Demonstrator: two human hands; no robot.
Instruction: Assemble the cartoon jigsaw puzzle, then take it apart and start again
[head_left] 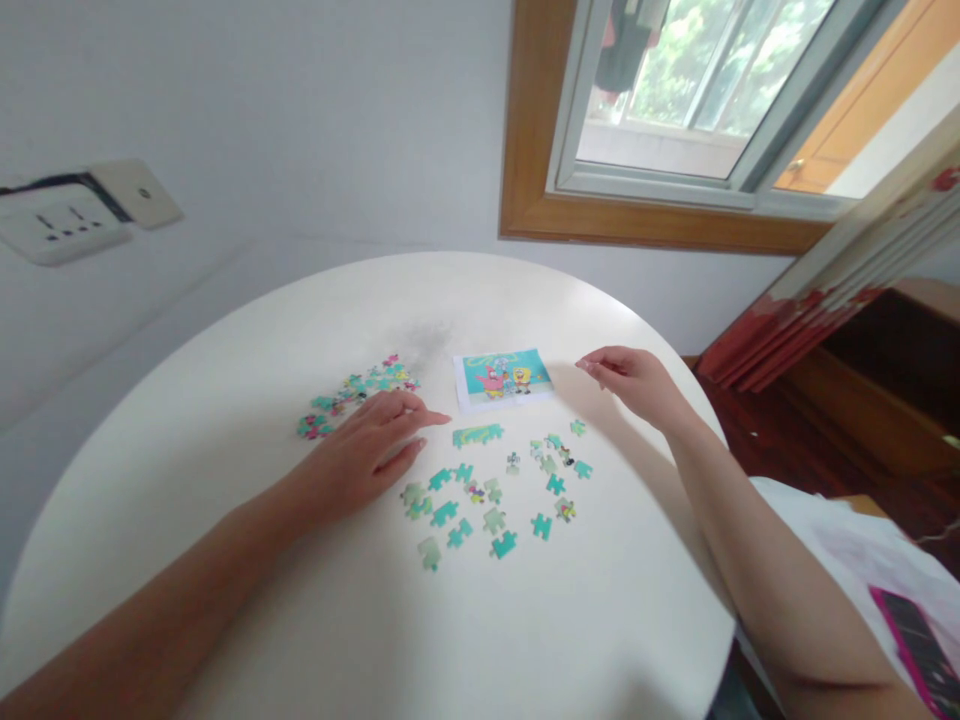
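My left hand (382, 440) hovers or rests just left of a joined strip of puzzle pieces (478, 435), index finger stretched out and thumb apart, holding nothing. Beyond it lies a heap of mixed jigsaw pieces (352, 392), partly covered by the hand. To the right of the picture card (502, 380), which shows a pink starfish and a yellow sponge figure on teal, is my right hand (619, 372). Its thumb and fingertips are pinched together; whatever they hold, if anything, is too small to name. Several loose teal and pale puzzle pieces (493, 520) are spread below the strip.
The round white table (315, 620) stands against the wall, under a window (667, 110). A wall socket (64, 222) is at the left. At the right are a red-and-cream curtain (795, 330) and a phone with a pink edge (919, 645) on white cloth or plastic.
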